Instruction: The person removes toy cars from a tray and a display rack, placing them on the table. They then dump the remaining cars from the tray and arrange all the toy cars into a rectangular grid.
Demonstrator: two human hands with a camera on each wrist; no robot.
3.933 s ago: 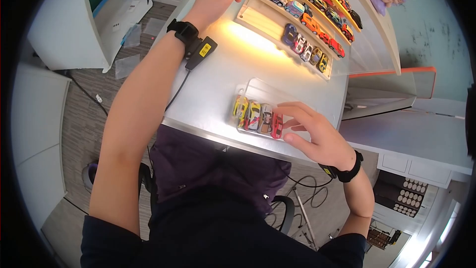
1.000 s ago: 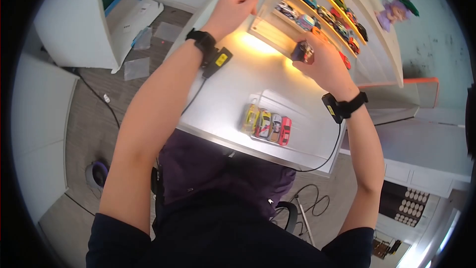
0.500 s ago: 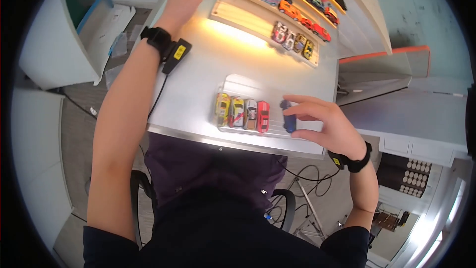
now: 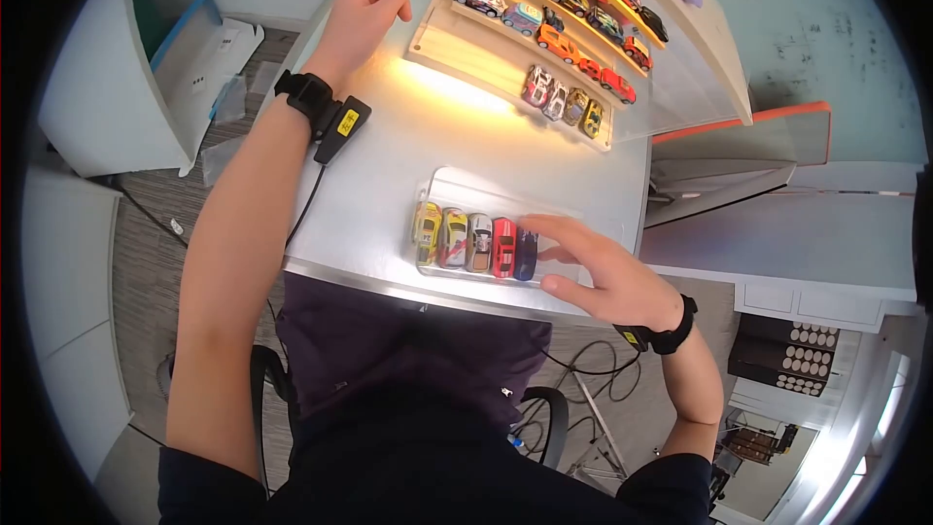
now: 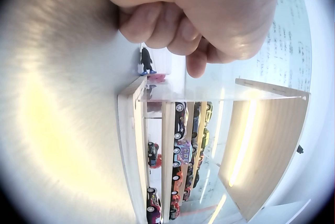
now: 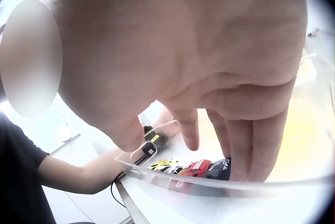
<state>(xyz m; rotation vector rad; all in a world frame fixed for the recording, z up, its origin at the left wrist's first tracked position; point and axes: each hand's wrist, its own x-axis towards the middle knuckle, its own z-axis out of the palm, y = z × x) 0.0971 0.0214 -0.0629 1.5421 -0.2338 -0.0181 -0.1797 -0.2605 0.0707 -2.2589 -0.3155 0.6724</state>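
Near the table's front edge, a clear plastic tray (image 4: 486, 177) holds a row of toy cars. From its left end come a yellow car (image 4: 428, 233), a yellow-and-white car (image 4: 454, 237), a silver-brown car (image 4: 479, 242), a red car (image 4: 503, 248) and a dark blue car (image 4: 526, 253). My right hand (image 4: 601, 272) reaches into the tray from the right, its extended fingers at the dark blue car and its thumb apart. In the right wrist view those fingers (image 6: 269, 145) point down beside that car. My left hand (image 4: 360, 24) is curled into an empty fist by the display shelf.
A lit wooden display shelf (image 4: 457, 63) stands at the back with several toy cars on its tiers. A short row of cars (image 4: 575, 109) is on its lowest step. A small penguin figure (image 5: 146, 61) is beyond it. A cable (image 4: 309, 204) trails from the left wrist.
My right hand took the dark blue car from the shelf's lowest step and brought it to the tray. It has shifted left against the red car, and my grip has loosened.
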